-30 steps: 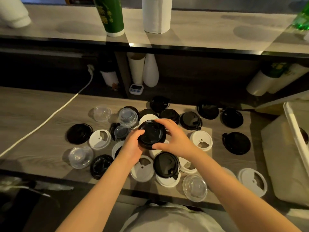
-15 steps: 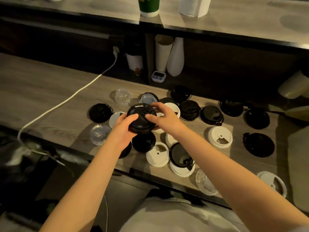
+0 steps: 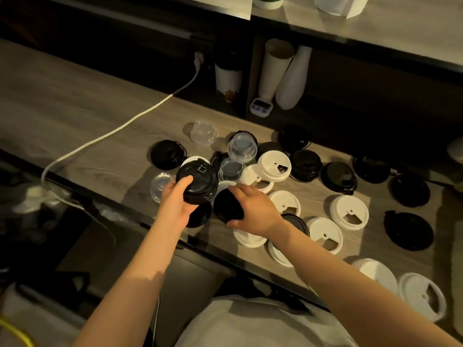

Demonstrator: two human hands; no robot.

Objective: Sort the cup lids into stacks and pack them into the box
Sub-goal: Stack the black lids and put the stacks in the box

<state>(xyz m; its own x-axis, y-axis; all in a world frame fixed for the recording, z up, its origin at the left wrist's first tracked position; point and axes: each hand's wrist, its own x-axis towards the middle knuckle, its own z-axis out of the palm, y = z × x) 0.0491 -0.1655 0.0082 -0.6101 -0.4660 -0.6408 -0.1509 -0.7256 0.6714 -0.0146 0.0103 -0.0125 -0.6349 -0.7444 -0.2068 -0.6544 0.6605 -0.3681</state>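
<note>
You were in the sorting step, gathering the black lids first. Your left hand (image 3: 178,201) was closed around a short stack of black lids (image 3: 198,181), thumb on top and fingers underneath, holding it just above the tabletop (image 3: 82,116) at the left edge of the scatter. Your right hand (image 3: 253,211) was spread over another black lid (image 3: 226,205) lying just beside the stack — fingers curled at its far rim, thumb at the near rim, so it looked to be taking hold, though the lid had not left the surface.

The rest lay loose and unsorted: white lids (image 3: 349,211) mostly near you and to the right, more black lids (image 3: 408,231) along the back and the far right, a few clear lids (image 3: 242,147) in the middle and left. The box was not in view, so nothing was packed as far as these pictures showed.

The next move, as I judged it, called for lifting that single lid clear of the white ones touching it, turning it the same way up as the stack, and pressing it on squarely — a tilted lid would sit proud and let the pile slide.
</note>
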